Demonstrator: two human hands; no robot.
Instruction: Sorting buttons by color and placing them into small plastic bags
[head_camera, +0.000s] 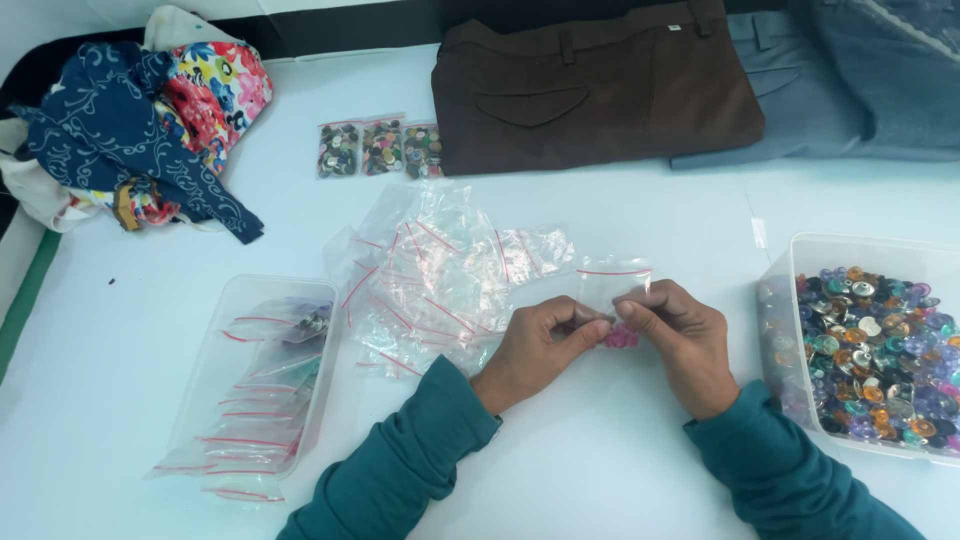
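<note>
Both hands pinched one small bag (612, 290) at the bench's middle: left hand (540, 345) and right hand (675, 335) closed on its sides, pink buttons (620, 338) inside. Judged light, limp and slippery; best gripped near the sealed top edge.

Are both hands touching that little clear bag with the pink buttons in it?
Touching. The head view shows the left hand and right hand both pinching the small clear bag, fingertips meeting on the plastic just above the pink buttons.
</note>
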